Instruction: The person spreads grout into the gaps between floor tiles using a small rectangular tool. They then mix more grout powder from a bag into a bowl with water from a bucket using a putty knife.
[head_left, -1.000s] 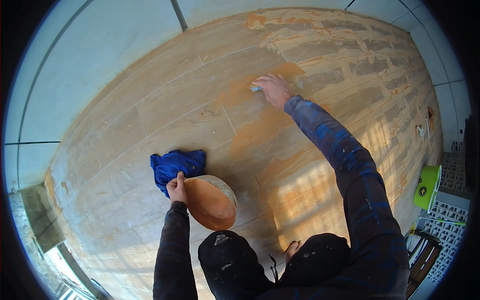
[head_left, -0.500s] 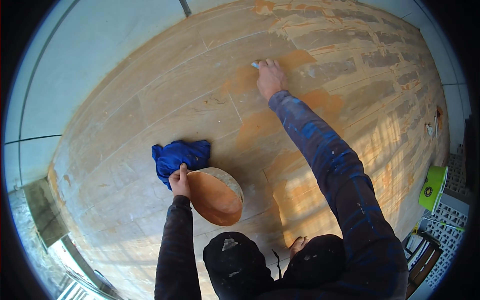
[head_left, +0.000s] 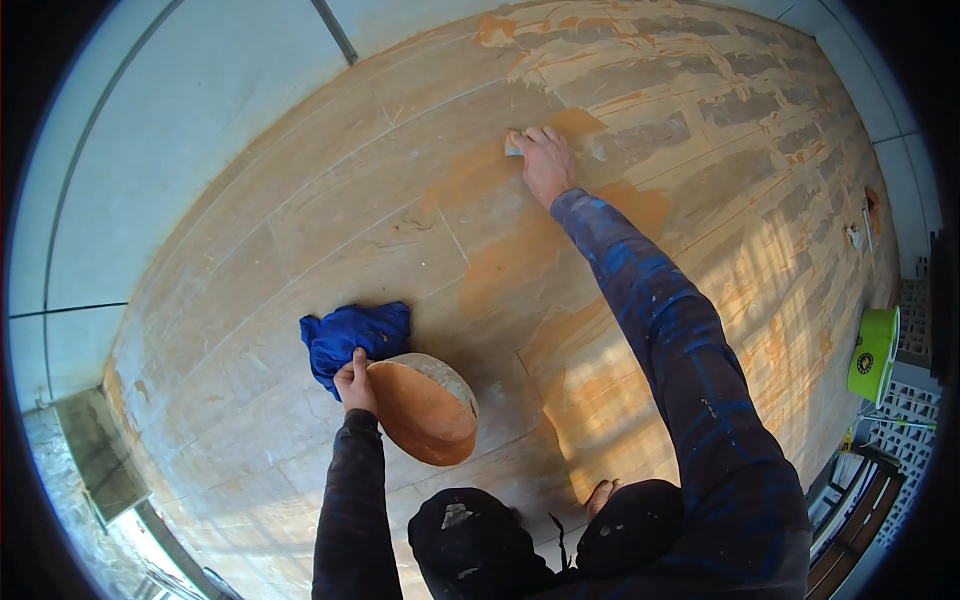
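Note:
My left hand (head_left: 356, 382) grips the rim of a round container (head_left: 425, 410) that is tilted, its inside coated orange and its outside crusted pale. A crumpled blue cloth (head_left: 350, 330) lies just behind this hand, touching it. My right hand (head_left: 548, 165) reaches far forward, closed on a small light blue and tan pad (head_left: 513, 144), perhaps a sponge, against the wood-look tiled floor (head_left: 310, 230). Wet orange smears (head_left: 500, 270) surround that hand and run toward me. Paler streaks of the same material (head_left: 740, 140) cover the floor to the right.
Pale tiled walls (head_left: 130, 170) border the floor. A green tub (head_left: 870, 355) stands at the right, by white perforated blocks (head_left: 895, 460) and dark slatted items (head_left: 850, 515). Small tools (head_left: 860, 232) lie near the right wall. A grey ledge (head_left: 95, 450) is at lower left. My knees are at the bottom.
My right hand has turned from pointing left to pointing forward and moved slightly away from me with the pad. My left hand still holds the container; the view has shifted slightly.

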